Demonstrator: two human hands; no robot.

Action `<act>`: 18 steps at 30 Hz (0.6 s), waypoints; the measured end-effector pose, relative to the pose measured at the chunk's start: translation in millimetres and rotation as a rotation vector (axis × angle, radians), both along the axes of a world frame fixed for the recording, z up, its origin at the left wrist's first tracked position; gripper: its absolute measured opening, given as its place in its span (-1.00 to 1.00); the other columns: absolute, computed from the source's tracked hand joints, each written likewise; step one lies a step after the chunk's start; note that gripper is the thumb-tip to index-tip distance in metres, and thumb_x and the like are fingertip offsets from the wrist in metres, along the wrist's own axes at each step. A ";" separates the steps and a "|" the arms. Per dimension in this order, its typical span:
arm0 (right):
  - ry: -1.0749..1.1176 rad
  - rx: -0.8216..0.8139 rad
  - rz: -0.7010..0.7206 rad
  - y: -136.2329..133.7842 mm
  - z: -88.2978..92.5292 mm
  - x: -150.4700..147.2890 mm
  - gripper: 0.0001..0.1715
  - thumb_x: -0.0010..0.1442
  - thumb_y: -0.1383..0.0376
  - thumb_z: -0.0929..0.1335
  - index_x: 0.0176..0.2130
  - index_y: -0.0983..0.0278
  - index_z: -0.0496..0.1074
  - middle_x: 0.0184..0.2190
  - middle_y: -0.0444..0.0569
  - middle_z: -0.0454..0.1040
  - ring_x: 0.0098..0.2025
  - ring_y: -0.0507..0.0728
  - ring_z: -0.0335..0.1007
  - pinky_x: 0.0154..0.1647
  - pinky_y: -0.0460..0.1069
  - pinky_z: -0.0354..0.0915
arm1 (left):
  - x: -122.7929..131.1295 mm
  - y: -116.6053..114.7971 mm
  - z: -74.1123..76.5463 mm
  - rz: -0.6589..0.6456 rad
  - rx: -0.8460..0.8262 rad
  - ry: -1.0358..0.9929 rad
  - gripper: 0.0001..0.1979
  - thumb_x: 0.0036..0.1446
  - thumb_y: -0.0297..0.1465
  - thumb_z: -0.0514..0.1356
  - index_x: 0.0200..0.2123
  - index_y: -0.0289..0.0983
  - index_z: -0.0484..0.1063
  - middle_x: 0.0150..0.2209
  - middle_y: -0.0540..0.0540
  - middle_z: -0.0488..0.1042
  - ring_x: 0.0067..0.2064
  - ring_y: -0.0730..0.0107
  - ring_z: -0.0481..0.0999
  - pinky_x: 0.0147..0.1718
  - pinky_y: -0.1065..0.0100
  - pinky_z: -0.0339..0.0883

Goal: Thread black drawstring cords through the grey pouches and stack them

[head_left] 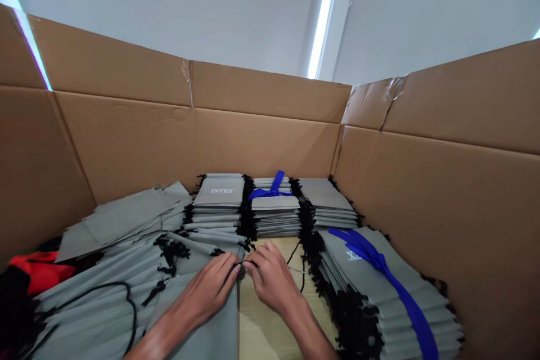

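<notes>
My left hand (215, 282) and my right hand (272, 278) meet near the middle of the view, fingertips close together. Between them runs a thin black cord (242, 262), pinched on both sides. Beneath my left hand and forearm lies a flat grey pouch (221, 315) with a smooth fabric face. My right hand is over the pale yellow board (264, 332); a loose black cord end (302, 275) hangs just right of it.
Cardboard walls (261, 140) surround the work area. Stacked grey pouches (221, 194) with black cords stand at the back. A blue strap (405, 298) ties the right bundle (363, 270). More pouches (126, 214) pile up left, beside red fabric (40, 271).
</notes>
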State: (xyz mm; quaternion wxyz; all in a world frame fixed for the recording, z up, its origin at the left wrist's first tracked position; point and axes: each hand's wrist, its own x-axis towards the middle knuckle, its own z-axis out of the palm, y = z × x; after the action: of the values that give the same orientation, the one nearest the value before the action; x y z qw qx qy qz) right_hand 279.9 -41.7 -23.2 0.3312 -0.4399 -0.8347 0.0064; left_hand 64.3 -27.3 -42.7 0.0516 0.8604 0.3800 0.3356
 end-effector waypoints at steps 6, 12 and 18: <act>0.083 0.098 0.003 -4.6 8.0 2.9 -0.63 0.44 0.43 0.39 0.18 0.22 0.53 0.03 0.10 0.60 0.08 0.29 0.44 0.15 0.19 0.43 | 2.4 -2.3 8.0 -0.044 -0.205 -0.174 -0.56 0.58 -0.11 -0.03 -0.28 -0.14 0.47 -0.27 -0.11 0.61 -0.19 0.16 0.62 -0.09 0.23 0.49; 0.018 0.327 0.062 -0.6 0.6 -5.9 -0.59 0.36 0.45 0.48 0.16 0.19 0.56 -0.02 0.04 0.65 0.02 0.29 0.41 0.04 0.17 0.41 | 0.0 -4.8 22.1 -0.075 -0.401 -0.224 -0.56 0.50 -0.08 0.04 -0.29 -0.17 0.55 -0.21 -0.14 0.66 -0.11 0.11 0.62 -0.03 0.22 0.45; -0.033 0.502 0.080 9.5 -8.7 -13.0 -0.81 0.49 0.37 0.45 0.08 0.23 0.58 -0.17 -0.03 0.71 -0.10 0.25 0.42 -0.07 0.14 0.32 | -3.5 -2.2 25.0 -0.094 -0.501 -0.314 -0.55 0.41 -0.05 0.11 -0.42 -0.19 0.51 -0.32 -0.10 0.64 -0.22 0.14 0.58 -0.07 0.25 0.42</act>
State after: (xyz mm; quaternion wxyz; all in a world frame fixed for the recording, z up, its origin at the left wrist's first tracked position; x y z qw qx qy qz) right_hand 267.0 -32.2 -31.9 0.4159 -0.3104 -0.8322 -0.1953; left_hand 60.8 -29.5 -17.7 0.3360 0.7751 0.3984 0.3573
